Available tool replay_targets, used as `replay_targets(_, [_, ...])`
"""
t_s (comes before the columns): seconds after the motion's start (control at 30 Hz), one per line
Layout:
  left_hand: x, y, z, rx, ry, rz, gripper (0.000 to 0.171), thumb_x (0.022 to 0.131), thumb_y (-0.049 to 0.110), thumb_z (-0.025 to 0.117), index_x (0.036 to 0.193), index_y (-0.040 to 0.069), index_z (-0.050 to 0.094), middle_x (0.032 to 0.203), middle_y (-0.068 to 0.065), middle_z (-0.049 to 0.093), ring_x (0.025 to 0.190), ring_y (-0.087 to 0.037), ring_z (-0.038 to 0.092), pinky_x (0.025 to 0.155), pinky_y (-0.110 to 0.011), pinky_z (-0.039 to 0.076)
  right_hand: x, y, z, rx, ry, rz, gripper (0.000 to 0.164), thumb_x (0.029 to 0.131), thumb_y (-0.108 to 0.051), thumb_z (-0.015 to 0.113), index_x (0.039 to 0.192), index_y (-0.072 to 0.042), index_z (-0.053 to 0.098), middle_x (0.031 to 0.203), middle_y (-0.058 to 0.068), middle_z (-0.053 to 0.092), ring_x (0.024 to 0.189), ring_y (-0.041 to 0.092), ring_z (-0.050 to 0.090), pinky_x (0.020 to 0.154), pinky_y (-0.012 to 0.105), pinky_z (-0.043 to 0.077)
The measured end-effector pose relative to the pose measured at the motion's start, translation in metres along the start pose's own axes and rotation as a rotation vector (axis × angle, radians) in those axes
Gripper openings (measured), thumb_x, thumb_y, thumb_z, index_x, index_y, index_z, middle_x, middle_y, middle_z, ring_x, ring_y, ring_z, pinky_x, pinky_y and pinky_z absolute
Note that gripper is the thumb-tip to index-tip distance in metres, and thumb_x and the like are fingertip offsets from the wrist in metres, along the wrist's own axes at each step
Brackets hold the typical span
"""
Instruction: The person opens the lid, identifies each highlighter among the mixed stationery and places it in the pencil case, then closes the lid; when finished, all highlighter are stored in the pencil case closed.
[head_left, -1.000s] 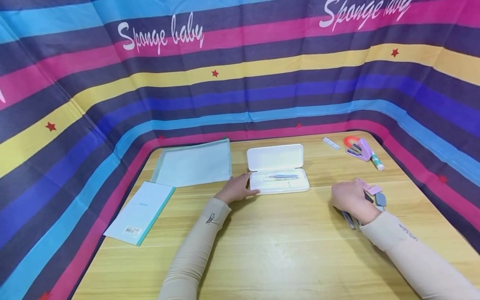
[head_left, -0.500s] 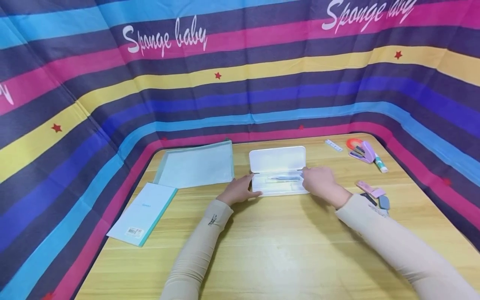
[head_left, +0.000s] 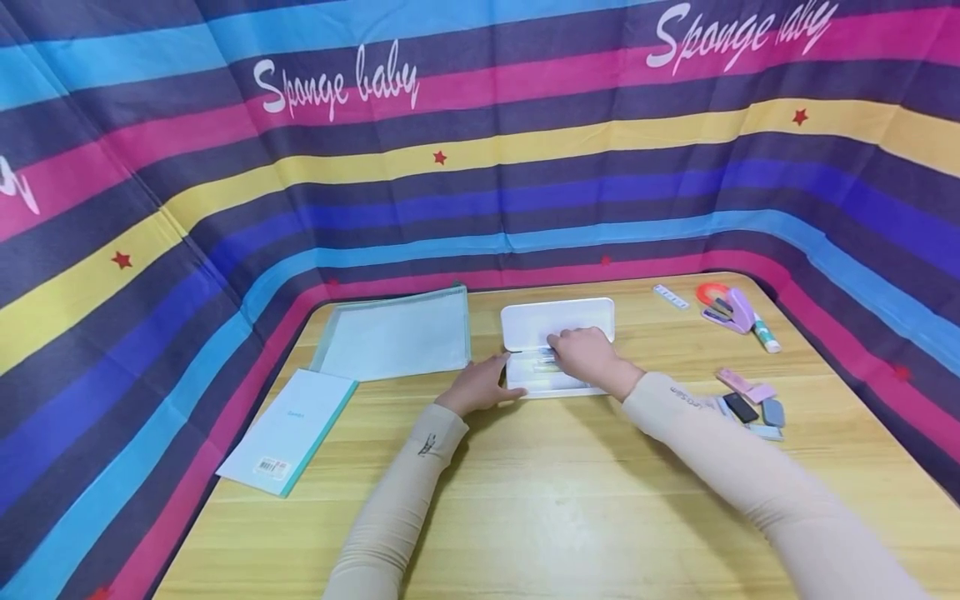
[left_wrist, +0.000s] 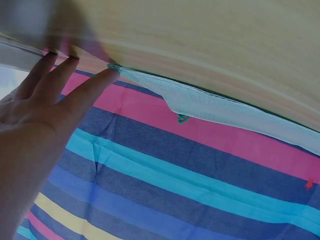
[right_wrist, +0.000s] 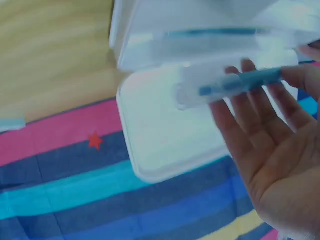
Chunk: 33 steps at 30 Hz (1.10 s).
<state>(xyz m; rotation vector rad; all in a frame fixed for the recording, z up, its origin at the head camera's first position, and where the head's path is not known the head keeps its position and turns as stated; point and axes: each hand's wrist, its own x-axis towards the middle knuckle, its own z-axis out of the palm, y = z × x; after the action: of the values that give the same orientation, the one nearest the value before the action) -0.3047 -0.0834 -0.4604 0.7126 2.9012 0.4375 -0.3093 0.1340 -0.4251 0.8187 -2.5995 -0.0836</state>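
A white pencil case stands with its lid raised on the wooden table. My left hand rests against its left end, thumb along the front edge and fingers by the side; in the left wrist view those fingers look fairly straight. Over the case's tray, my right hand pinches a slim pen-like stick, teal with a see-through end. Its exact kind is blurred. Below it, pale slim items lie in the tray, partly hidden by the right hand.
Right of the case lie a black block, a blue-grey piece and pink pieces. Farther back are a purple stapler, orange tape, a glue stick. A mesh pouch and notebook lie left.
My right hand has moved left from the small items on the right side to above the open pencil case, bringing the slim stick. The left hand stays at the case's left end.
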Motion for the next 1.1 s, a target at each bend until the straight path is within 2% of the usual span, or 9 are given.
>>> replay_targets(0.2, [0.000, 0.000, 0.001, -0.001, 0.000, 0.002, 0.087, 0.070, 0.068, 0.046, 0.137, 0.018, 0.025, 0.130, -0.002, 0.041, 0.116, -0.018, 0.040, 0.096, -0.053, 0.021, 0.003, -0.006, 0.016, 0.004, 0.000, -0.016, 0.009, 0.080, -0.019, 0.056, 0.076, -0.012, 0.060, 0.059, 0.001, 0.050, 0.051, 0.020, 0.049, 0.037, 0.036, 0.038])
replay_targets(0.43, [0.001, -0.001, 0.003, 0.007, 0.000, -0.002, 0.088, 0.070, 0.069, 0.046, 0.138, 0.017, 0.025, 0.129, -0.002, 0.042, 0.115, -0.018, 0.040, 0.096, -0.052, 0.021, -0.002, -0.007, 0.026, 0.021, -0.029, -0.002, 0.012, 0.083, -0.022, 0.054, 0.084, -0.013, 0.061, 0.067, 0.002, 0.051, 0.058, 0.021, 0.052, 0.040, 0.036, 0.039])
replay_targets(0.77, [0.001, 0.000, 0.001, 0.000, 0.000, -0.017, 0.087, 0.070, 0.067, 0.048, 0.137, 0.017, 0.026, 0.126, -0.002, 0.045, 0.113, -0.017, 0.042, 0.097, -0.052, 0.020, -0.007, -0.006, 0.026, -0.005, 0.011, 0.000, 0.011, 0.081, -0.014, 0.054, 0.088, -0.010, 0.061, 0.078, 0.004, 0.051, 0.062, 0.021, 0.050, 0.036, 0.034, 0.038])
replay_targets(1.1, [0.002, -0.001, 0.001, -0.011, -0.005, -0.019, 0.087, 0.070, 0.067, 0.049, 0.138, 0.018, 0.024, 0.130, -0.002, 0.041, 0.117, -0.018, 0.039, 0.098, -0.051, 0.018, -0.017, 0.000, 0.013, -0.026, 0.000, 0.044, 0.014, 0.079, -0.011, 0.054, 0.088, -0.011, 0.064, 0.075, 0.003, 0.054, 0.060, 0.019, 0.052, 0.034, 0.031, 0.037])
